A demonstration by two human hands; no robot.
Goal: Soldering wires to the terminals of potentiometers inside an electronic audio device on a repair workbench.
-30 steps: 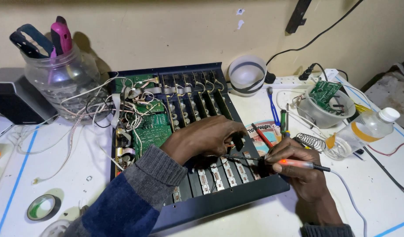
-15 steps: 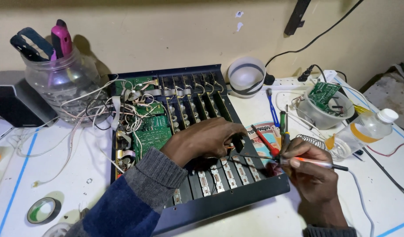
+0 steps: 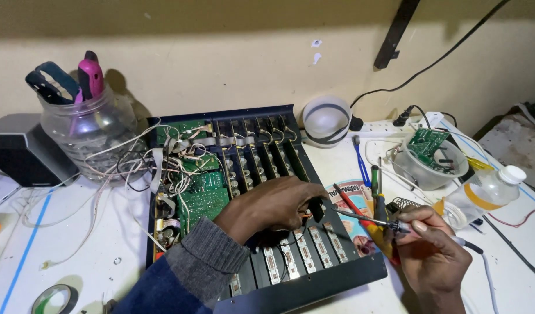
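Dark blue mixer chassis open on white worktop, channel boards exposed. Left hand planted inside, fingers curled onto a board strip. Right hand now drawn back from the boards; fingers pinching soldering iron, tip just beside left fingertips, apparently not touching.

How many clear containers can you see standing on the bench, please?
3: a glass jar of tools at far left, a clear plastic tub holding a circuit board at right, and a white-capped bottle beside it. Others may lie out of view.
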